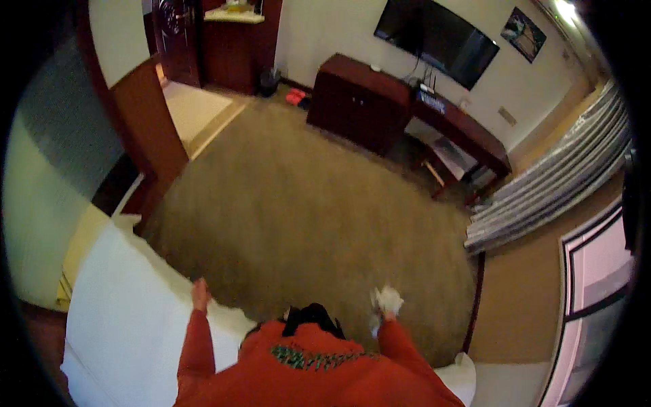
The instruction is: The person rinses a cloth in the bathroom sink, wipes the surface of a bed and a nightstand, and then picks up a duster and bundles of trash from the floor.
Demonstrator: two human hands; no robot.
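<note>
head view, right hand [388, 303] gripping white cloth [386, 296] (crumpled)

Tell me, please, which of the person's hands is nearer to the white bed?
Left. The left hand sits at the edge of the white bed, apparently touching it. The right hand, clutching a crumpled white cloth, is out over the brown carpet, away from the bed.

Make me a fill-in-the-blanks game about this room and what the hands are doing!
1. The right hand holds a crumpled ____ cloth.
2. The left hand rests on the edge of the white ____.
3. The carpet on the floor is ____.
4. The sleeves are ____.

Missing words: white; bed; brown; red
</note>
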